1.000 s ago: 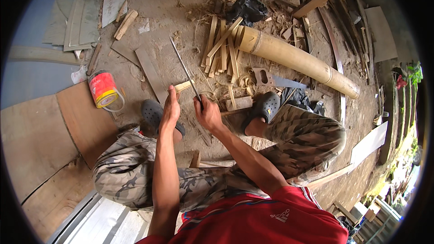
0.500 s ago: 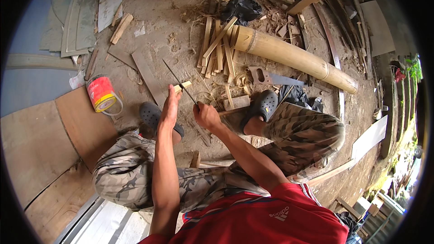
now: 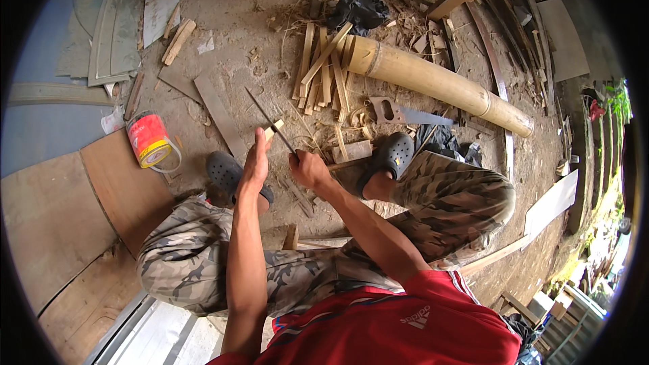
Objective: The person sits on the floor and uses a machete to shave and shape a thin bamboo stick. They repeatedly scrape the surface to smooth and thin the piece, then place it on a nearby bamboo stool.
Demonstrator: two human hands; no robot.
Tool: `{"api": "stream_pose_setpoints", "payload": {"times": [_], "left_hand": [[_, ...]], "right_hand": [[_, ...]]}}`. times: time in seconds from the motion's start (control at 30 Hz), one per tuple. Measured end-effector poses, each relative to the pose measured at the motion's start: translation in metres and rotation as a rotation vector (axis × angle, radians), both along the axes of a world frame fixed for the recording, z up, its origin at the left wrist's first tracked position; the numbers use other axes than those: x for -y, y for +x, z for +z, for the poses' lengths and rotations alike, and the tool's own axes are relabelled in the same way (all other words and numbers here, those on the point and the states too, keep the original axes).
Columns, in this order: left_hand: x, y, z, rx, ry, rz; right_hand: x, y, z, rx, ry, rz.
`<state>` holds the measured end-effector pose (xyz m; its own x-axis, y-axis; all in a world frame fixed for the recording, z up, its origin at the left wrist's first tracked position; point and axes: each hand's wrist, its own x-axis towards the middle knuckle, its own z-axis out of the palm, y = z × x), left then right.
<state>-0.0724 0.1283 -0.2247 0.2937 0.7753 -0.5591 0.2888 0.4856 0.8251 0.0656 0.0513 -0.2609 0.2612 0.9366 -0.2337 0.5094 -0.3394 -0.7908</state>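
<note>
Between my feet, my left hand [image 3: 255,165] is closed round a short pale bamboo strip [image 3: 275,128], whose end shows past the fingers. My right hand [image 3: 311,170] grips the lower end of a long, dark knife [image 3: 258,106]; its handle is hidden in the fist. The blade slants up to the left and crosses the strip, seemingly touching it. Beyond the hands lies a pile of split bamboo strips [image 3: 324,71], beside a thick bamboo pole [image 3: 433,82].
A handsaw [image 3: 412,115] lies right of the hands, near a short wooden block [image 3: 352,151] and my right clog [image 3: 394,153]. At left stands a red and yellow bucket [image 3: 153,140]. Flat boards [image 3: 220,116] and black plastic bags [image 3: 358,5] lie on the dirt floor.
The strip's end and the blade have shifted slightly against each other, and the strip is turned a little. Both hands keep their hold; the whole view has drifted slightly.
</note>
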Motion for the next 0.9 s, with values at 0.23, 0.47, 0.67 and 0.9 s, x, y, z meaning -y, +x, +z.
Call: {"api": "stream_pose_setpoints", "payload": {"times": [0.23,0.47,0.67,0.9], "left_hand": [[0.001,-0.004,-0.002,-0.075,0.015,-0.001],[0.004,0.000,0.001,-0.079,0.026,-0.027],[0.000,-0.006,0.006,-0.016,0.002,-0.011],[0.003,-0.008,-0.003,-0.031,-0.010,0.039]], "right_hand": [[-0.006,-0.005,0.028,-0.026,0.103,-0.065],[0.001,0.002,-0.013,0.074,-0.008,0.028],[-0.009,0.000,0.025,-0.128,0.129,-0.050],[0.000,0.003,-0.018,0.061,0.036,0.101]]}}
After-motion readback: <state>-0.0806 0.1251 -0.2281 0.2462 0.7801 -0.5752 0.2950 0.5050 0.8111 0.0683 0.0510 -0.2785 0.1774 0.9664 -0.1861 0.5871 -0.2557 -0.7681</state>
